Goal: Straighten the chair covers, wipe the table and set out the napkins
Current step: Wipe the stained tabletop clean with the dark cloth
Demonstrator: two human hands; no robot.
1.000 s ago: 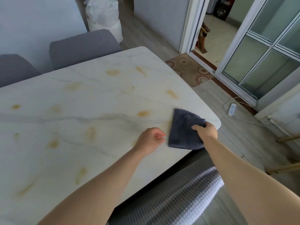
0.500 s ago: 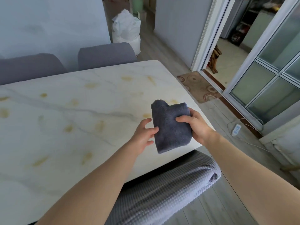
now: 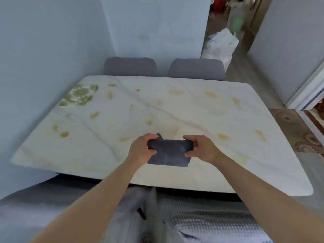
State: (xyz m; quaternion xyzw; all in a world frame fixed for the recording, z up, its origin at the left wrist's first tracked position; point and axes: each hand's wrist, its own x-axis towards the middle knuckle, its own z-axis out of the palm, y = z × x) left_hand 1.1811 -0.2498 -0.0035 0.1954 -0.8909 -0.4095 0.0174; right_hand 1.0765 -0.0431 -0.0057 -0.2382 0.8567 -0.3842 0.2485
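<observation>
Cloth: dark grey folded cloth [image 3: 169,153], soft pile, held over the near middle of the white marble-look table [image 3: 192,109], a short way in from the near edge. Cannot tell whether its lower edge touches the top.

Left hand [image 3: 142,149]: fingers curled over the cloth's upper left corner, thumb underneath, clamped on the fabric. Right hand [image 3: 201,148]: same on the right end, fingers bent over the top, thumb pressed in low at the side. Cloth spans between the two hands.

Table top: pale with grey veins and scattered yellow-brown blotches. Green-and-white patterned napkins [image 3: 78,95] lie flat at the far left corner, well apart from the cloth.

Far side: two grey upholstered chair backs [image 3: 130,66] [image 3: 196,69], side by side, tucked against the table edge. Near side, below the forearms: smooth grey chair cover [image 3: 35,207] at left, ribbed grey-and-white chair cover [image 3: 210,216] at right.

Beyond: white tied bag [image 3: 220,44] on the floor in the passage, brown patterned rug [image 3: 298,130] at right.
</observation>
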